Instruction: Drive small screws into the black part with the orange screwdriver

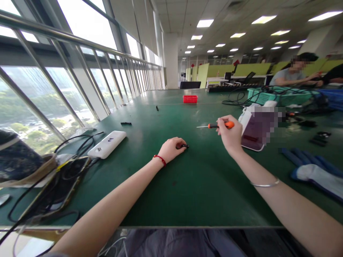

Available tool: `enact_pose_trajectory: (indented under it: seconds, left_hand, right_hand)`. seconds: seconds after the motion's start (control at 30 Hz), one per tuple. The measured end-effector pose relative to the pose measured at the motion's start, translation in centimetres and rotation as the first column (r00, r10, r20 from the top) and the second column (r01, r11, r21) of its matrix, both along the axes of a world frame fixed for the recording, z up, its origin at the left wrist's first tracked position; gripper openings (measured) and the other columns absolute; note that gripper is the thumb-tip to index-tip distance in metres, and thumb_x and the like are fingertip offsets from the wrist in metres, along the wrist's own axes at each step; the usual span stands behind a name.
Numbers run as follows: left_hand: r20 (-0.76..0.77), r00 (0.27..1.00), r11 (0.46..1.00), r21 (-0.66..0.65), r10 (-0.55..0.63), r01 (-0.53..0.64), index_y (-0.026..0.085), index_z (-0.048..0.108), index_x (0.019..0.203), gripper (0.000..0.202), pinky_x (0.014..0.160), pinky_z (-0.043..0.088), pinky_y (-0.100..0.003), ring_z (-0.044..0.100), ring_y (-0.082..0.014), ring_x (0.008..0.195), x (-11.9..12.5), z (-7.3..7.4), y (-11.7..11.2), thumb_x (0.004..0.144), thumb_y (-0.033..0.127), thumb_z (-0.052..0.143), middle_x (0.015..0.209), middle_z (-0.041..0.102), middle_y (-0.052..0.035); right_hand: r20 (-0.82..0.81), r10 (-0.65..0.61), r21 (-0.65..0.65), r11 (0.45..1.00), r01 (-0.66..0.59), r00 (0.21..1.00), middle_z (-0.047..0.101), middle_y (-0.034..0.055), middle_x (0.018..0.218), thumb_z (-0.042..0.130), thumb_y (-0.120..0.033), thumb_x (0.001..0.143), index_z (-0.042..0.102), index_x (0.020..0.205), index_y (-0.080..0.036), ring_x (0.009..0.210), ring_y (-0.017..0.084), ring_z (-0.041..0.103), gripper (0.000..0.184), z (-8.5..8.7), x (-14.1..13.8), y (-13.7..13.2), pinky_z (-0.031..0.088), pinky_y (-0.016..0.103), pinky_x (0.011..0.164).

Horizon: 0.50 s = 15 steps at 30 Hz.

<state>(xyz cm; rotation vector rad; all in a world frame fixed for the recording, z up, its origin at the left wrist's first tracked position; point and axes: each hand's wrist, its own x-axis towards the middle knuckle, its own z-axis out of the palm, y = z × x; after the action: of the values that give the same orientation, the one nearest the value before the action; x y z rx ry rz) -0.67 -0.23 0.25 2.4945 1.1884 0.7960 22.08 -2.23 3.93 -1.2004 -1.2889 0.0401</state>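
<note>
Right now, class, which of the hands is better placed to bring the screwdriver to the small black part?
Probably the right hand: it holds the orange screwdriver. The left hand is occupied, pinching the small black part against the green table.

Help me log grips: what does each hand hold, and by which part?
The right hand holds a screwdriver by its orange handle. The left hand pinches a small black part at one end, resting on the table.
</note>
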Motion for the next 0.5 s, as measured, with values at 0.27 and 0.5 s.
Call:
enact_pose_trajectory:
  seconds: [0.27, 0.5]
  left_hand:
    - [-0.003, 1.0, 1.0, 0.014, -0.01, 0.01, 0.019, 0.068, 0.086, 0.015, 0.064, 0.045, -0.022, 0.055, -0.0122, 0.069, 0.0, 0.0, 0.0, 0.077, 0.025, 0.057, 0.078, 0.061, -0.0009]
    - [-0.027, 1.0, 1.0, 0.027, -0.005, 0.006, 0.019, 0.067, 0.087, 0.015, 0.063, 0.044, -0.022, 0.055, -0.012, 0.068, 0.1, 0.1, -0.1, 0.077, 0.025, 0.057, 0.077, 0.06, -0.0004]
  right_hand:
    - [0.126, 0.212, 0.079, 0.972, -0.223, 0.969, 0.052, -0.0014, 0.053, 0.049, -0.023, 0.075, 0.049, 0.054, -0.021, 0.056, 0.015, 0.05, 0.021, 1.0, -3.4, -3.3, 0.038, 0.03, 0.061]
    - [0.162, 0.213, 0.079, 0.97, -0.228, 0.963, 0.053, -0.0015, 0.052, 0.05, -0.022, 0.075, 0.048, 0.052, -0.021, 0.058, 0.015, 0.05, 0.022, 0.9, -3.2, -3.0, 0.036, 0.031, 0.065]
